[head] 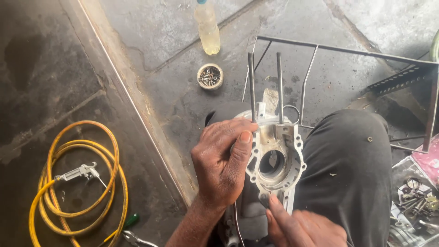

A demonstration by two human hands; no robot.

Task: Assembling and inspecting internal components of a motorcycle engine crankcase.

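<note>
The grey metal casing with a big round hole [276, 160] rests on the person's lap, between the knees. The left hand [222, 160] has its grip closed around the casing's edge, thumb pressed on the rim. The right hand [304, 226] touches the bottom edge with a fingertip; I cannot tell if it grips. Two long thin steel rods [252, 87] already stand up from the casing. Its bolt holes look bare. Nearby sit a small round tin of screws [210, 76] and a coiled yellow hose [75, 183] on the rough concrete floor [183, 100].

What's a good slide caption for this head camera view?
Both hands steady a metal engine casing with two long studs.
</note>
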